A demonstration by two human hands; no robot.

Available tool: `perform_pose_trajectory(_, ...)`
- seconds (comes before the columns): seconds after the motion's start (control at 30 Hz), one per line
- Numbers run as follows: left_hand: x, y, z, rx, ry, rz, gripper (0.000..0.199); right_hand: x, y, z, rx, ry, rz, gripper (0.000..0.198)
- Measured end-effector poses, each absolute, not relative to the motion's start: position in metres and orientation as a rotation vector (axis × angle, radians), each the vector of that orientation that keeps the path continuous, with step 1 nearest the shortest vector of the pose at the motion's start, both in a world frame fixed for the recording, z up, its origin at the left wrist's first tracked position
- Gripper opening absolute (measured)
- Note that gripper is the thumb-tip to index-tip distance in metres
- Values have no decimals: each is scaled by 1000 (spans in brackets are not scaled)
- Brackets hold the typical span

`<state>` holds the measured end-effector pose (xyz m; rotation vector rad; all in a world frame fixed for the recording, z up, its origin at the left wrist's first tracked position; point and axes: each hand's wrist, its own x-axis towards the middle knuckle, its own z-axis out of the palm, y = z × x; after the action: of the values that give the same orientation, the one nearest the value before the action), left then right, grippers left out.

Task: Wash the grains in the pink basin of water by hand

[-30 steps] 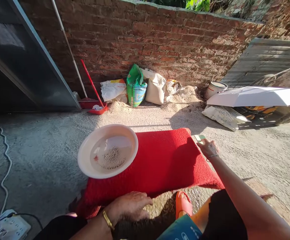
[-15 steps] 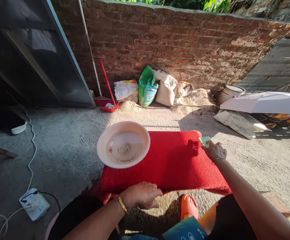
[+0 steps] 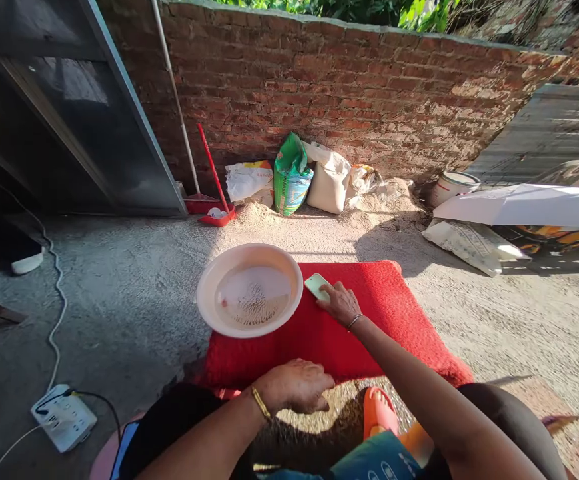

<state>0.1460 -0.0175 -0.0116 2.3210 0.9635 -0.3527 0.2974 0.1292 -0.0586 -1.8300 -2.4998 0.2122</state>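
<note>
My right hand [image 3: 340,304] grips a pale green, flat block with rounded corners [image 3: 317,285], its underside hidden. It is held over the red fleecy cloth [image 3: 394,327], close to the right side of a pale plastic basin [image 3: 204,300]. The basin holds liquid, with small ripples and a little reddish spot showing in it. My left hand [image 3: 296,387] hangs loosely bent by the cloth's front edge, thumb apart from the fingers, with nothing seen in it. A gold-coloured bracelet [image 3: 260,403] circles my left wrist.
A power strip [image 3: 64,417] with cords lies on the floor at left. Sacks [image 3: 330,180], a red dustpan [image 3: 219,217] and a bucket [image 3: 452,188] stand along the brick wall [image 3: 319,80]. Another person's shoe [image 3: 28,263] shows at far left.
My right hand has carried the pale green block leftward, from the cloth's right edge to beside the basin. My left hand has shifted slightly to the right.
</note>
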Motion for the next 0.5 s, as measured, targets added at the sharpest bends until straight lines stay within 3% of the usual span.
perform_pose_trajectory(0.17,132,-19,-23,2320,967,-310,31,351,149,-44,-2196,-2247,28,43)
perform_pose_trajectory(0.5,130,-12,-22,2343,973,-174,26,252,155,-59,-1695,-2446,199,43)
